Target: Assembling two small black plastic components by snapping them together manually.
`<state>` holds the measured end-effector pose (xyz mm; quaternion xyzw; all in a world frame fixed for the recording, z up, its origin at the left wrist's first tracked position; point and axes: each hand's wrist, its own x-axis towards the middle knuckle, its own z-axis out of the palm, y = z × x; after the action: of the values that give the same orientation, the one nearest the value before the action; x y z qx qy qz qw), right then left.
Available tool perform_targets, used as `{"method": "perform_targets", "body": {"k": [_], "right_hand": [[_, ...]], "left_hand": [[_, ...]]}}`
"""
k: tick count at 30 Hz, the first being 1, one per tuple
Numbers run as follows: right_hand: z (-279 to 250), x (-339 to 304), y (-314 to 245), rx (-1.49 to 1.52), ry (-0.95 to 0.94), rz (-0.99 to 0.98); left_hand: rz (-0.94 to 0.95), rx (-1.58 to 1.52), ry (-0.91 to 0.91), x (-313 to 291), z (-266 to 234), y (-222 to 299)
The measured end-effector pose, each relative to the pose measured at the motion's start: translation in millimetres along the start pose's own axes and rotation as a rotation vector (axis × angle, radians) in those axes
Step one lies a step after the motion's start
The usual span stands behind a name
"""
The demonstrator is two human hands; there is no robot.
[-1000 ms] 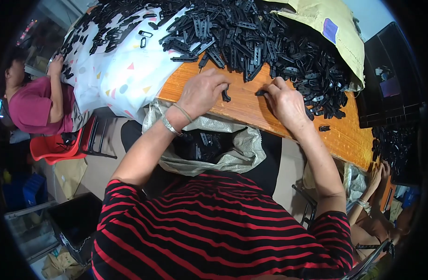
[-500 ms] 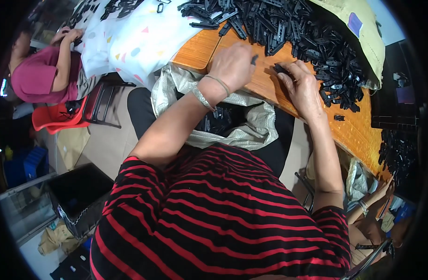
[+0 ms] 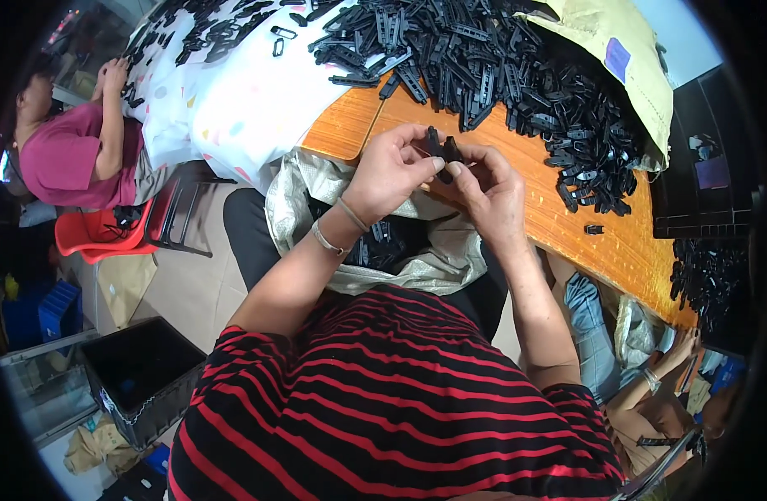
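Observation:
Just above the table's near edge, my two hands are close together in front of me. My left hand [image 3: 393,173] pinches a long narrow black plastic piece [image 3: 434,140] between thumb and fingers. Another black plastic piece [image 3: 452,151] is pinched in my right hand [image 3: 494,190], right beside the first; whether the two are joined I cannot tell. Below my hands, an open woven sack [image 3: 287,196] on my lap holds more black pieces [image 3: 382,242]. Past my fingers lies a big heap of black plastic pieces [image 3: 484,71] on the wooden table [image 3: 546,179].
One small black part [image 3: 594,229] lies alone at the right. A yellowish sack [image 3: 642,79] spills pieces at the far right. Left are a patterned white sheet [image 3: 233,108], a person in a maroon top [image 3: 70,159], a red chair [image 3: 104,234] and a black crate [image 3: 141,376]. Another person's arm [image 3: 651,376] shows lower right.
My hands, apart over the table before, have come together nearer to me. The right hand moved left and the left hand moved down, bringing the two black pieces side by side.

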<state>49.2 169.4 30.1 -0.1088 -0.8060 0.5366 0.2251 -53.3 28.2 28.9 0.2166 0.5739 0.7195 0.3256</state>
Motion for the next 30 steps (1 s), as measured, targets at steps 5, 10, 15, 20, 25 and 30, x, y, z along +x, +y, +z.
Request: {"method": "perform_targets", "body": {"k": [5, 10, 15, 20, 25, 30], "right_hand": [[8, 4, -2, 0.051, -0.023, 0.036], [12, 4, 0, 0.004, -0.013, -0.052], [19, 0, -3, -0.062, 0.019, -0.204], [21, -3, -19, 0.135, 0.037, -0.039], [29, -8, -4, 0.080, -0.071, -0.156], [48, -22, 0, -0.195, -0.210, -0.235]], "left_hand": [[0.087, 0.046, 0.040, -4, -2, -1], [0.183, 0.079, 0.099, -13, 4, -6], [0.433, 0.281, 0.154, -23, 13, 2], [0.572, 0.604, 0.199, -31, 16, 22], [0.567, 0.690, 0.199, -42, 9, 22], [0.396, 0.709, 0.055, -62, -14, 22]]}}
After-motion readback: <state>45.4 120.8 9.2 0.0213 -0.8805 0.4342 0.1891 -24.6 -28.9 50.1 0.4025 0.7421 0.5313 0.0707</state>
